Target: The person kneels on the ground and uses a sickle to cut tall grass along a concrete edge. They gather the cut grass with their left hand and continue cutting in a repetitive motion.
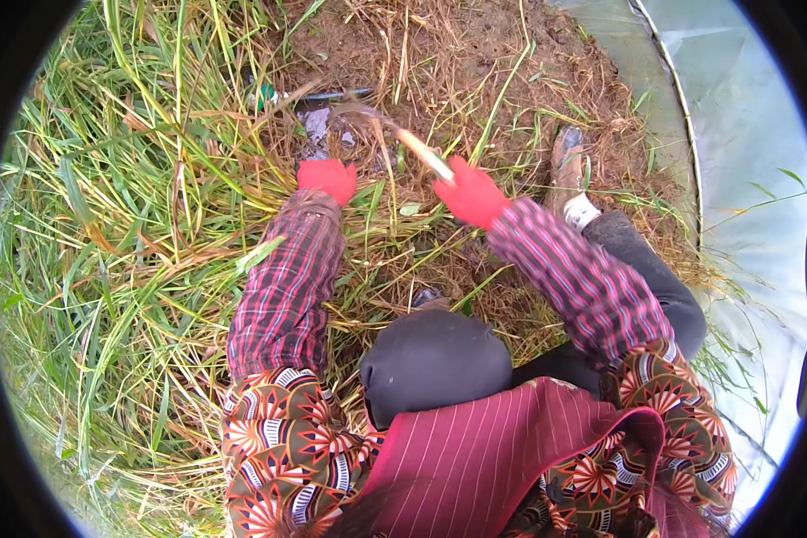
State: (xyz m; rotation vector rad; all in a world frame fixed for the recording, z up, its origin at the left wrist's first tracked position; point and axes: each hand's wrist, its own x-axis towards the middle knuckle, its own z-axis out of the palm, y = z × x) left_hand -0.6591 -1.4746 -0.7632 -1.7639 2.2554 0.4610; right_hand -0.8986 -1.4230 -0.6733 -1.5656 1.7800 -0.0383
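Note:
My right hand (472,194), in a red glove, is closed around the pale wooden handle (427,156) of a short hand tool. The tool's thin curved head (366,113) is blurred, so I cannot tell if it is a sickle blade. My left hand (326,180), also gloved in red, is low at the border of the tall grass (168,181). Its fingers are mostly hidden, and whether it grips any stems is unclear. Just beyond it a small puddle (316,124) shines in the muddy soil (471,60).
A dark, narrow bar-like object (336,95) lies past the puddle, beside a green and white item (265,97). Plastic sheeting (740,134) with a pale edge cord (687,121) runs along the right. My bent knee (437,363) and muddy shoe (567,165) are close by.

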